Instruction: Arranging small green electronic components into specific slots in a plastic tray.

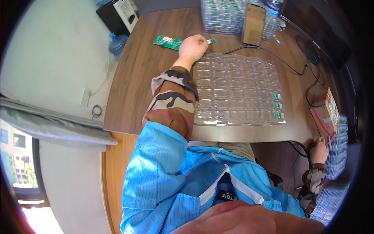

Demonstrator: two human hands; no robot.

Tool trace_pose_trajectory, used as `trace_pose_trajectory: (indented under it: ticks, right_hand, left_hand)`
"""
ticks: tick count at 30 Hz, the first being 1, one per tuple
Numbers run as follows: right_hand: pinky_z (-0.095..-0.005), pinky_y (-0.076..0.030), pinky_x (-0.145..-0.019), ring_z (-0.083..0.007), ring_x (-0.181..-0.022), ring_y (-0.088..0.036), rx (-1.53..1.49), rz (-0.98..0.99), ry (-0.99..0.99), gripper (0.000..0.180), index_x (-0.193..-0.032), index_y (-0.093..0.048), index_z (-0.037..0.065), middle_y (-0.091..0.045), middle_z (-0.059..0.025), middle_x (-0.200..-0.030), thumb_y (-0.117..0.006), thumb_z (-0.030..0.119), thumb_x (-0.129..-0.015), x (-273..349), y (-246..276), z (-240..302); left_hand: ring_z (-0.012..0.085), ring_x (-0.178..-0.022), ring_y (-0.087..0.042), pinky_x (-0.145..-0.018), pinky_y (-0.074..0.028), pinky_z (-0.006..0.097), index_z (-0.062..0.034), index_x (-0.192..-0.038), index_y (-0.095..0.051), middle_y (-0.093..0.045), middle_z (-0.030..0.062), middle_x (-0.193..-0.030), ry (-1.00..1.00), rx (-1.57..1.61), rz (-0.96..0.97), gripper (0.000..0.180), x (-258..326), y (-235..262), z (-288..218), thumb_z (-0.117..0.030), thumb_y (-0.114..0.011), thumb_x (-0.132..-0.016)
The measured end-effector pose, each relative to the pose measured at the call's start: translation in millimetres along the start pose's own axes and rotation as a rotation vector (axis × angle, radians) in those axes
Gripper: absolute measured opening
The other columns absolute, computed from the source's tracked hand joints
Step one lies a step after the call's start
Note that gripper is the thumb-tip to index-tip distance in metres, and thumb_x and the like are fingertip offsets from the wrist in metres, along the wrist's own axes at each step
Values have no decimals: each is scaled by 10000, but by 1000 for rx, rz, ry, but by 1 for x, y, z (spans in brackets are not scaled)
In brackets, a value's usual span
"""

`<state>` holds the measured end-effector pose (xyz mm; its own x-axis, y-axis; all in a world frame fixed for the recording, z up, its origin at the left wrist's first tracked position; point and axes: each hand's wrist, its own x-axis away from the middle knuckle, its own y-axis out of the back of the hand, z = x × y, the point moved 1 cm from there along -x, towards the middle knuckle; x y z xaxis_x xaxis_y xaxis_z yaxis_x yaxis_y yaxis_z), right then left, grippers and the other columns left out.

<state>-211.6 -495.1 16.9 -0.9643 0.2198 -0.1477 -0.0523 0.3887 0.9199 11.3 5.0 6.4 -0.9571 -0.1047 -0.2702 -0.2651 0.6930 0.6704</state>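
My left hand [193, 47] is closed at the far side of the wooden desk, and a small green-and-white circuit board [211, 41] sticks out past its fingers. Partly under that hand lies a longer green circuit board [163, 41] with a lit display. Just nearer to me is a clear plastic tray [230, 89] with many compartments. Several small green boards [276, 105] sit in its right-hand column. At the desk's right edge, my right hand [319, 151] is closed below an open cardboard box [326, 113]; what its fingers hold is hidden.
Stacked clear trays [224, 17] stand at the back, with a phone-like device [254, 25] propped before them. A black cable [272, 52] crosses the desk's right side. More stacked trays [337, 152] are beside my right hand. A monitor [315, 31] stands at the back right.
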Motion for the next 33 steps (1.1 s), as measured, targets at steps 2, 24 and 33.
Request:
trace_pose_trajectory:
  ticks: [2, 24, 33]
  right_hand:
    - [-424, -441, -594, -351, -738, -540, -55, 13, -33, 175, -822, -462, 35, -505, -145, -871, -439, -21, -659, -1, 8, 7]
    - [-431, -438, -638, -377, -793, -524, 34, 72, 50, 165, -854, -438, -6, -500, -200, -872, -416, -19, -690, -8, 9, 1]
    - [-411, -448, -625, -347, -789, -540, 100, 103, 34, 214, -900, -441, 14, -503, -165, -901, -430, -13, -689, -10, 6, -2]
  left_hand:
    - [271, -773, -568, -686, -443, 361, -105, -782, -620, -606, 104, -771, 13, -9, -11, 223, 0, -1, 2, -282, -516, -694]
    - [246, -717, -569, -642, -450, 345, -103, -771, -625, -609, 61, -720, -2, -38, -92, 214, 3, -1, -1, -271, -520, -689]
    - [251, -733, -565, -652, -446, 351, -96, -780, -623, -605, 70, -729, 8, -18, -72, 221, 4, -2, -1, -272, -519, -695]
